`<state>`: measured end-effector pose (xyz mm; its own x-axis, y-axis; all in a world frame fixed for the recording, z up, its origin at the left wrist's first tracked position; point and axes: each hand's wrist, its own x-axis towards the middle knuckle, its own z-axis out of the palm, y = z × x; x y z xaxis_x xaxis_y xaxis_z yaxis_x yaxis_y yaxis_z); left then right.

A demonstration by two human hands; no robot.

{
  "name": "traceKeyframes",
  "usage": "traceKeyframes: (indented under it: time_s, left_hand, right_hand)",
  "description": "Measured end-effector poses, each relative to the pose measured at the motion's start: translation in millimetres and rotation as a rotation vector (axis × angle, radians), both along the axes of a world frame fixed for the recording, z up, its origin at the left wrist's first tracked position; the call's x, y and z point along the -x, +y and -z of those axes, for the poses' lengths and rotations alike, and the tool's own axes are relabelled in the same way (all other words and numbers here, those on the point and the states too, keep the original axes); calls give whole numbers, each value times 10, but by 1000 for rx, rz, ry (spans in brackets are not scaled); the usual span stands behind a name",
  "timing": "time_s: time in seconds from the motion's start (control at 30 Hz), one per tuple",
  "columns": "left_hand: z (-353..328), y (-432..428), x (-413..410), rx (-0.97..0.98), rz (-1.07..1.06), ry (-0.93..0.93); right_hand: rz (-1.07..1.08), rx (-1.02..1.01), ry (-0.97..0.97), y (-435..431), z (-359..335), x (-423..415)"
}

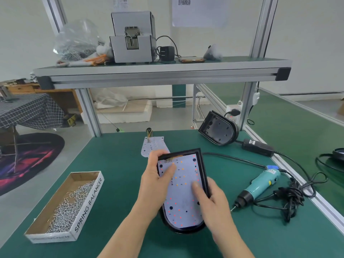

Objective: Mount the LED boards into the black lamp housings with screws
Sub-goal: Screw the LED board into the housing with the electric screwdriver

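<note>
— Anything hidden?
— Fingertips, behind the black round-ended plastic lamp housing point(202, 164) at the green worktop's point(119, 174) centre.
— Hands?
— Left hand point(154, 181) and right hand point(216, 202) grip its sides, thumbs pressing the white LED board point(184, 190) inside.

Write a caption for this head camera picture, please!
Left hand and right hand press an LED board into a black lamp housing; screws and electric screwdriver wait nearby.
</note>
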<state>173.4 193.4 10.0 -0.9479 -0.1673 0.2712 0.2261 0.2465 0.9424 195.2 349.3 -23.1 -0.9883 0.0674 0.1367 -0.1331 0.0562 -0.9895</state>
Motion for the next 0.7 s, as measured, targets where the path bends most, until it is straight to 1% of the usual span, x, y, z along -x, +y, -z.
traceKeyframes:
  time_s: [0.03,0.1,0.17,0.2,0.27,0.3,0.33,0.37,0.43,0.47,0.5,0.53,0.63,0.7]
  left_hand:
    - [48,-12,21,24,6,-54]
    - [127,-67,53,114,47,-202]
    - [187,-266,102,219,-11,-292]
    - [195,-453,127,296,-110,-285]
    - [185,-997,146,544,-383,-262]
    - [182,-1305,121,668,-491,-302]
    - [185,-1604,76,786,-560,-395]
    - [215,-1876,33,899,-586,-514]
    - [313,-2243,-46,1096,-510,-750]
    - [363,-2335,-70,1174,-450,-811]
    - [415,-2389,-90,1211,-409,-819]
    - [453,-2408,-100,1208,-401,-793]
    - [483,-2398,-106,1105,-481,-667]
    - [522,-2376,-106,1055,-513,-621]
  right_hand:
    - [42,-88,-16,-8,115,19]
    - [88,-126,-52,-31,256,35]
    - [118,-149,-109,-56,336,55]
    - [137,-162,-137,-55,381,75]
    - [165,-192,-170,-54,427,121]
    - [171,-202,-183,-58,433,137]
    - [175,-204,-191,-62,435,153]
    - [179,-207,-204,-67,436,165]
    - [192,-210,-216,-81,425,178]
    - [198,-210,-218,-86,421,181]
    - [201,-211,-220,-91,419,184]
    - [200,-211,-222,-95,418,187]
    - [192,-220,-222,-96,413,182]
    - [189,-226,-215,-88,404,176]
